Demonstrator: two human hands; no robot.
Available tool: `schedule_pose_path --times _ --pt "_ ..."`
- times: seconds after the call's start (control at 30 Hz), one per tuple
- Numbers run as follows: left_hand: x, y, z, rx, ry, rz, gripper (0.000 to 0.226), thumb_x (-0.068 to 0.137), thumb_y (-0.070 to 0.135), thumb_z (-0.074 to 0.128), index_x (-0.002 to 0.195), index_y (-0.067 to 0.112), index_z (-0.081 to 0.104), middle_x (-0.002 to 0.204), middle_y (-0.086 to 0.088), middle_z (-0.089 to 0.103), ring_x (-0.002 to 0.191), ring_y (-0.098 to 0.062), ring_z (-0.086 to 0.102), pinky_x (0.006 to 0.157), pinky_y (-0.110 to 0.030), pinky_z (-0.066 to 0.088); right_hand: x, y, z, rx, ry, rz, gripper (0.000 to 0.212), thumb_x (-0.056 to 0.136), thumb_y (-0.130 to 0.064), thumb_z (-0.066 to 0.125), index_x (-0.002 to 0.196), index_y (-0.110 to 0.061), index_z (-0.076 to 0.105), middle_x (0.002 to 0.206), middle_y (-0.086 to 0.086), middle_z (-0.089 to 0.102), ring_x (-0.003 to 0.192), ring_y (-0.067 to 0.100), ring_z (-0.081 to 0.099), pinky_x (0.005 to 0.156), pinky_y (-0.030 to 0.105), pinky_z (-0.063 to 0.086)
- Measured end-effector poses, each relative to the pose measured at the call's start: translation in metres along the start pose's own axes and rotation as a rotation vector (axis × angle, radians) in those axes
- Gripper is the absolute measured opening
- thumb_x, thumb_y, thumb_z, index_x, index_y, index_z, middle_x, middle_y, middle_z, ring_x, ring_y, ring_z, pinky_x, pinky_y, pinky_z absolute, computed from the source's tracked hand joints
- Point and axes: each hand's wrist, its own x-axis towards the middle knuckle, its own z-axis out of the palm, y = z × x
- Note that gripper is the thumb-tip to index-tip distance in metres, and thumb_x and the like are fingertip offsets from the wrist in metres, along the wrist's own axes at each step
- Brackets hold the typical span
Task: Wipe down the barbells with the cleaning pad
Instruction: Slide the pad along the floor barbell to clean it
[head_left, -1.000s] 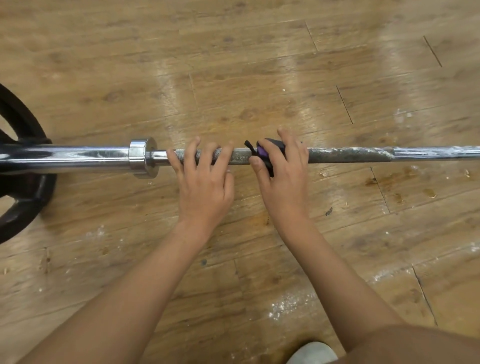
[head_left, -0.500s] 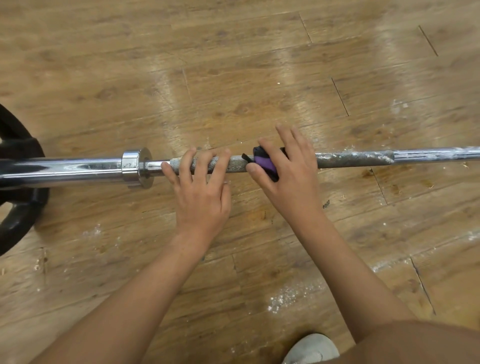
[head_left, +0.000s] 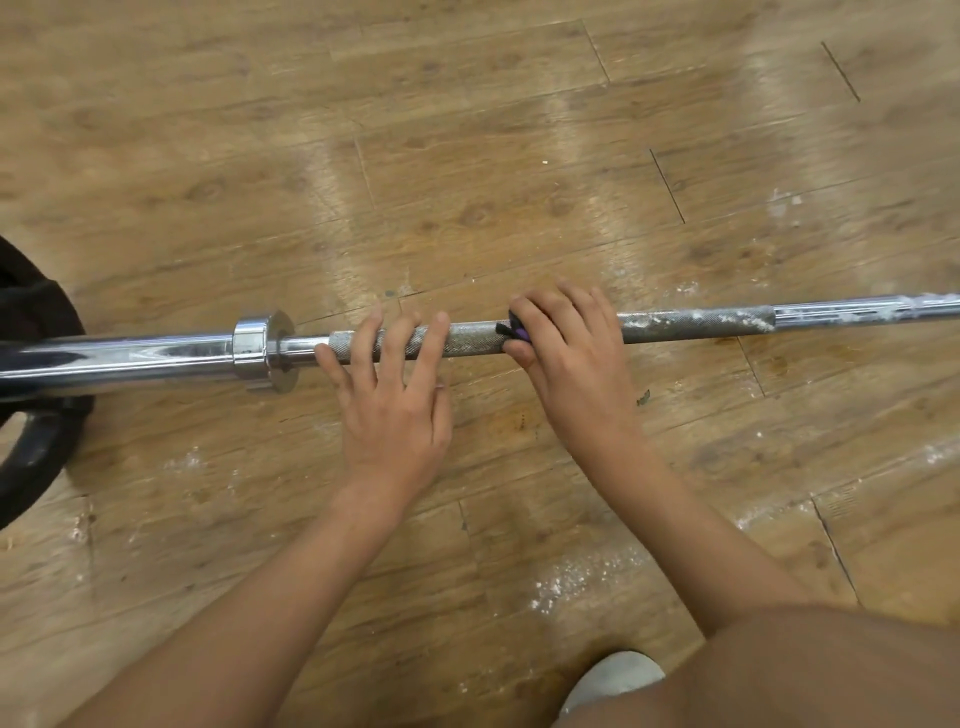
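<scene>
1. The barbell (head_left: 696, 318) lies on the wooden floor (head_left: 467, 156). Its long axis runs from left to right across the whole view. At the left end a black weight plate (head_left: 31, 415) sits on the shiny sleeve, and a chrome collar (head_left: 260, 345) stands just to the right of it.
2. The left hand (head_left: 389, 395) rests on the rough grip part, just right of the collar. Its fingers are almost straight and a little spread. They lie over the top of the bar and are not wrapped around it.
3. The right hand (head_left: 571, 358) is just beside the left one, further right on the same rough part. Its fingers curl over a purple and black cleaning pad (head_left: 514, 332) and press it onto the bar. Only a small corner of the pad shows, at the left edge of this hand.
4. White dust (head_left: 756, 321) covers the rough part to the right of the right hand, as far as the smooth middle of the bar. This dirty part lies along the bar's axis, and the right hand is the nearer one to it.
5. In my judgement the next stroke should slide the pad to the right along the axis, while the left hand keeps the bar from rolling.
</scene>
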Motion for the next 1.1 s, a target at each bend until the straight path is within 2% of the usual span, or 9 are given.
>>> schedule_pose_path --times 0.17,0.27,0.33,0.4,0.6,0.7,0.87,1.0,1.1 --pt "-0.005 0.018 -0.010 -0.198 -0.012 -0.178 0.050 0.093 0.015 0.043 0.140 0.017 0.060 0.137 -0.006 0.056 0.143 -0.032 0.035 0.124 -0.057 -0.004 -0.006 -0.028 0.006 -0.031 0.023 0.029 0.051 0.107 -0.044 0.040 0.127 -0.005 0.066 0.119 0.009 0.068 0.118 0.034 0.060 0.114 0.052 0.036" --pt "0.000 0.025 -0.023 -0.339 -0.005 -0.168 0.044 0.094 0.014 0.041 0.129 0.009 0.067 0.131 -0.006 0.060 0.138 -0.030 0.045 0.127 -0.053 0.003 -0.018 -0.010 -0.006 -0.046 0.052 0.051 0.052 0.108 -0.044 0.039 0.130 -0.003 0.064 0.121 0.011 0.067 0.120 0.035 0.059 0.116 0.051 0.033" --pt "0.011 0.026 -0.027 -0.296 -0.060 -0.136 0.042 0.097 0.017 0.041 0.131 0.010 0.066 0.135 -0.004 0.060 0.141 -0.026 0.044 0.126 -0.040 -0.009 -0.023 -0.004 -0.008 -0.021 0.088 0.116 0.049 0.109 -0.041 0.041 0.127 -0.001 0.065 0.120 0.011 0.067 0.119 0.037 0.057 0.114 0.053 0.035" --pt "0.022 0.023 -0.023 -0.157 -0.151 -0.131 0.045 0.103 0.028 0.034 0.138 0.014 0.060 0.144 -0.001 0.056 0.149 -0.022 0.035 0.121 -0.037 -0.019 -0.023 -0.012 -0.004 -0.013 0.094 0.164 0.046 0.109 -0.038 0.042 0.125 -0.002 0.066 0.120 0.011 0.068 0.120 0.037 0.057 0.112 0.055 0.035" --pt "0.016 0.019 -0.018 0.009 -0.203 -0.064 0.044 0.108 0.037 0.026 0.122 0.021 0.065 0.134 0.004 0.062 0.138 -0.021 0.045 0.121 -0.047 0.011 -0.026 0.004 -0.014 0.008 -0.029 -0.002 0.042 0.107 -0.037 0.050 0.128 -0.003 0.064 0.125 0.011 0.066 0.126 0.037 0.056 0.110 0.055 0.038" --pt "0.009 0.021 -0.013 -0.006 -0.129 -0.076 0.040 0.108 0.035 0.031 0.118 0.020 0.067 0.130 0.003 0.064 0.130 -0.023 0.052 0.117 -0.048 0.022 -0.037 0.016 -0.023 0.012 -0.005 0.098 0.043 0.108 -0.037 0.046 0.128 -0.005 0.065 0.129 0.010 0.065 0.129 0.039 0.052 0.112 0.056 0.035" --pt "-0.005 0.022 -0.006 -0.056 0.001 -0.059 0.037 0.107 0.031 0.037 0.118 0.017 0.069 0.127 0.004 0.068 0.116 -0.023 0.057 0.114 -0.043 0.023 -0.043 -0.011 -0.020 0.023 0.023 0.107 0.036 0.107 -0.034 0.050 0.124 -0.009 0.069 0.124 0.008 0.066 0.122 0.038 0.055 0.115 0.054 0.030" --pt "-0.022 0.021 -0.002 -0.075 0.054 -0.028 0.037 0.107 0.030 0.038 0.123 0.018 0.069 0.126 0.005 0.069 0.115 -0.020 0.055 0.114 -0.040 0.021 -0.056 -0.003 -0.028 -0.020 -0.033 0.028 0.038 0.107 -0.033 0.050 0.134 -0.011 0.065 0.128 0.007 0.065 0.126 0.037 0.055 0.114 0.055 0.034" --pt "-0.035 0.021 -0.001 -0.067 0.075 -0.014 0.041 0.109 0.031 0.033 0.123 0.018 0.069 0.125 0.004 0.069 0.114 -0.020 0.055 0.112 -0.042 0.023 -0.068 0.005 -0.035 0.020 -0.020 0.090 0.040 0.108 -0.033 0.047 0.132 -0.008 0.065 0.129 0.008 0.065 0.126 0.037 0.053 0.111 0.056 0.035"
